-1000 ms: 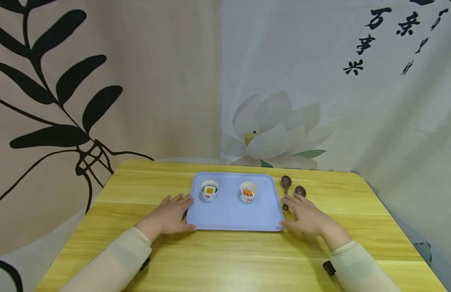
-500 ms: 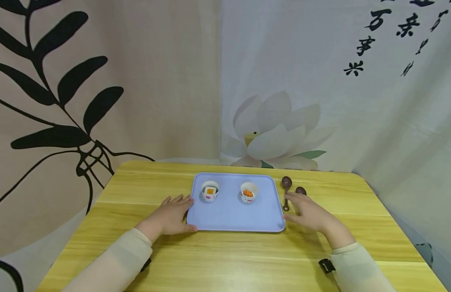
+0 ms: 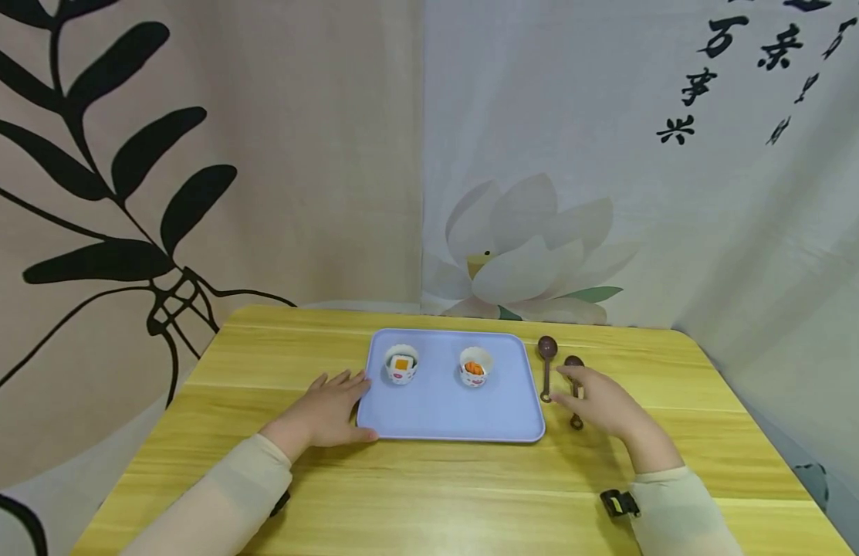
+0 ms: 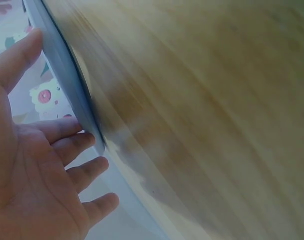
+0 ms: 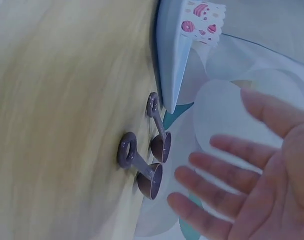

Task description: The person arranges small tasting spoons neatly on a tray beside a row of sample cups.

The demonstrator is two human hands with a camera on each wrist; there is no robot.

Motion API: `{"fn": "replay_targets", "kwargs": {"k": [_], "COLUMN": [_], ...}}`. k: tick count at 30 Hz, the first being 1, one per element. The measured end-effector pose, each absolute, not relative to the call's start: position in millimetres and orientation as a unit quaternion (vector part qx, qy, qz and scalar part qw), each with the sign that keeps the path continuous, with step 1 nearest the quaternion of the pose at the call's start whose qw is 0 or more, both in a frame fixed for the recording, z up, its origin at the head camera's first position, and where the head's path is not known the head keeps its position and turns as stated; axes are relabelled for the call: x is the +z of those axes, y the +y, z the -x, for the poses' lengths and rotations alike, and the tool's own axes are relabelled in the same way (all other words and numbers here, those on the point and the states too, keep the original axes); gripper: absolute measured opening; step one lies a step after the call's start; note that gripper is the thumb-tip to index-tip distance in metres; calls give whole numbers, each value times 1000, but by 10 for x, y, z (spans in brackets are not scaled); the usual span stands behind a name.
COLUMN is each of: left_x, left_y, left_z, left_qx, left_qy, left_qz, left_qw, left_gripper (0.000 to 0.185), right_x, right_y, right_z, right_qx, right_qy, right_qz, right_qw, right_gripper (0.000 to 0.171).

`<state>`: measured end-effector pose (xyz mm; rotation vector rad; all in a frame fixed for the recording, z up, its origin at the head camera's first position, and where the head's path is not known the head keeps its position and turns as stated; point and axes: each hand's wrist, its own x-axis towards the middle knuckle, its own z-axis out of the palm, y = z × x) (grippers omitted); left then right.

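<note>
A pale blue tray (image 3: 450, 421) lies on the wooden table. On it stand two small patterned cups: the left cup (image 3: 401, 375) holds a white piece with an orange-yellow square, the right cup (image 3: 473, 378) holds orange pieces. My left hand (image 3: 325, 413) touches the tray's left edge with fingers spread; the left wrist view shows its palm and extended fingers (image 4: 86, 175). To the tray's right lie two brown measuring spoons, the left spoon (image 3: 546, 347) and the right spoon (image 3: 576, 421). Above the right spoon hovers my right hand (image 3: 606, 405), holding nothing, partly covering that spoon.
The wooden table (image 3: 429, 494) extends in front of the tray and to both sides. Behind it hangs a printed curtain (image 3: 332, 154) with a dark plant, a lotus and black characters.
My right hand has left the tray's right edge and shifted right over the spoons, uncovering the left spoon and the right spoon's handle end. My left hand stays at the tray.
</note>
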<state>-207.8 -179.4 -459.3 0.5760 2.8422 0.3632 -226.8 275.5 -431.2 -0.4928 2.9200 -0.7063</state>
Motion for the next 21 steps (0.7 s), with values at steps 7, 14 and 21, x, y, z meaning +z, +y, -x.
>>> {"fn": "replay_targets", "kwargs": {"k": [7,14,21], "left_x": [-4592,-4594,-4580], "left_y": [-1790,-1789,-1790], "left_z": [2072,2070,2064], "left_qx": [127,131,132], "left_qy": [966,966,966], "left_qz": [-196,-198,-197], "left_qw": [109,106,106], "left_gripper": [99,98,98], "right_x": [-4306,-4340,-4417], "right_y": [2801,2885,2945], "right_z": [2266,2306,2337], "right_qx": [-259,-271,-302], "right_qy": [959,958,949], "right_qz": [98,62,43], "right_qw": [60,77,83], "right_gripper": [58,65,54]}}
